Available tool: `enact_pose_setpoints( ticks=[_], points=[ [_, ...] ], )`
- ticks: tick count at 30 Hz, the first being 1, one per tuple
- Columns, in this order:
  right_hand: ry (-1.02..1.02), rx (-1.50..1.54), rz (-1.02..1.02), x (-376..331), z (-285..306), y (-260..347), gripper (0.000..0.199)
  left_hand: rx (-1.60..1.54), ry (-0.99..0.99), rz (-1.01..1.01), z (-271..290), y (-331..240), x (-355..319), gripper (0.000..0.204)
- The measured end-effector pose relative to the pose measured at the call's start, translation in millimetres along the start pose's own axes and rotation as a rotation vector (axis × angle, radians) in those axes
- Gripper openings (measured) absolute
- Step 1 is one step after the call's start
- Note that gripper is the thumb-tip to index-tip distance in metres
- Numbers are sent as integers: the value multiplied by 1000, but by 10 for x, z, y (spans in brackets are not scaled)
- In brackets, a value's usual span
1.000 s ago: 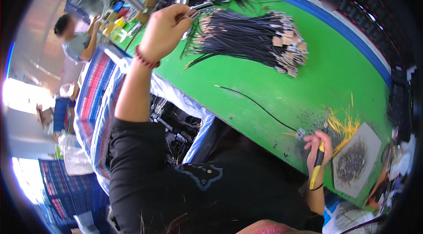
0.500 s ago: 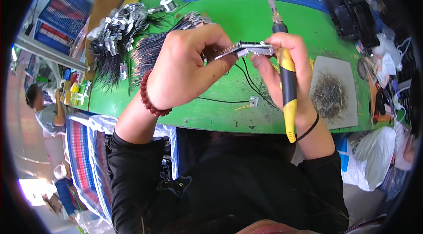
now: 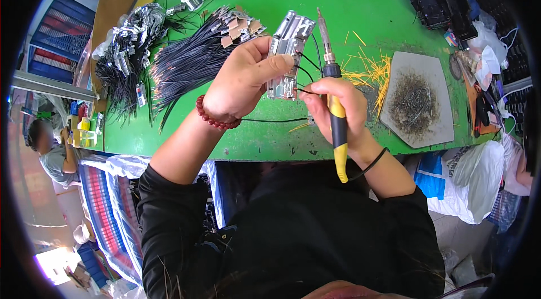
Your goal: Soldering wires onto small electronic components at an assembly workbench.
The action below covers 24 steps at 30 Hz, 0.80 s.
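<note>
Metal bracket, silvery and oblong, is held above the green bench, long axis near upright, top tilted slightly right. Left hand is raised, fingers clamped on it; right hand is fisted round a yellow-handled soldering iron, tip upward. Since half a second ago, the bracket has been turned from lying flat to upright.

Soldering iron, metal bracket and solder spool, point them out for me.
soldering iron (image 3: 337,124), head view, on its yellow handle.
metal bracket (image 3: 287,45), head view, on its silver face.
solder spool (image 3: 192,0), head view, on its wound wire.
</note>
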State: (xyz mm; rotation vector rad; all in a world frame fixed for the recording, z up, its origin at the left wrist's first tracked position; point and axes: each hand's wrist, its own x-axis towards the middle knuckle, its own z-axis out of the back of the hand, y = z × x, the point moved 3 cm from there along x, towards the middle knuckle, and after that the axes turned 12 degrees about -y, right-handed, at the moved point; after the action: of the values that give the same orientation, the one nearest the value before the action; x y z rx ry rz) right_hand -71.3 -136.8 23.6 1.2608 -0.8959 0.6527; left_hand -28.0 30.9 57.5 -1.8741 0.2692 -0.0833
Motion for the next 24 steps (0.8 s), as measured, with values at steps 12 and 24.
enact_pose_setpoints(
  ticks=[12, 24],
  points=[
    [369, -347, -51, -257, 355, -568, 24, 653, -569, -293, 1420, 293, -182, 12],
    [215, -64, -671, -895, 127, -513, 20, 1598, -622, -750, 1004, 560, -456, 38]
  ],
)
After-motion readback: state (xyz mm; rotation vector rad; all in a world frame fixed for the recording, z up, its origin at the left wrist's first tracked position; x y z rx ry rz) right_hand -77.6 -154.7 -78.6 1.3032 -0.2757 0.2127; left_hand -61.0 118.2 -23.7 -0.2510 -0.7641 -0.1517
